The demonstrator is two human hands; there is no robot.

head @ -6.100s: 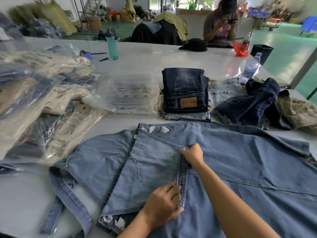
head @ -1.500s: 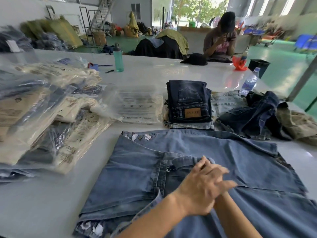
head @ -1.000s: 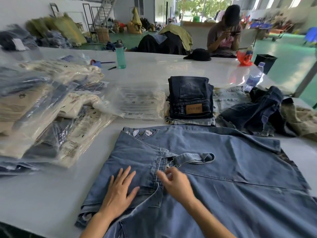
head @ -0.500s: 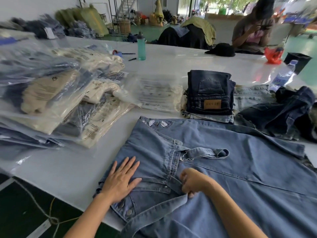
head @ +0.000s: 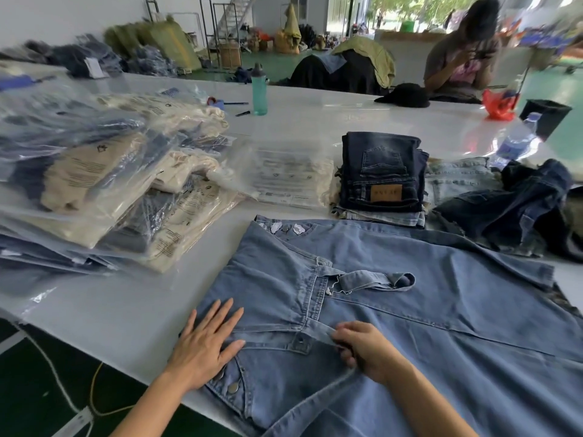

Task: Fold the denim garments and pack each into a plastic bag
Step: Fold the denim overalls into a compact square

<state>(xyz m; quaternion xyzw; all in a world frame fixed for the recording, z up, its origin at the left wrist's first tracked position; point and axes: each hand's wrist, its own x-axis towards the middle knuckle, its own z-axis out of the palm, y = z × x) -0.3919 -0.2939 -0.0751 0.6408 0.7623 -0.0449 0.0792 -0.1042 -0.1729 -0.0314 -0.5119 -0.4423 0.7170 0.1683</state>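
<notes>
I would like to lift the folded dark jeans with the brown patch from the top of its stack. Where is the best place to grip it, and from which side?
Probably grip the folded dark jeans at its two side edges, coming from above with both hands. It lies flat and squared on a lighter folded garment, and loose denim crowds its right, so sliding fingers under the near edge by the brown patch should keep the folds together.

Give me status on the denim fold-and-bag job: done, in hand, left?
Done: bagged garments piled on the left. Folded but unbagged: dark jeans stack. In hand: light denim garment, partly folded; left hand presses it flat while the right hand pinches a strap. Left: finish and bag it, plus the loose denim heap on the right.
</notes>
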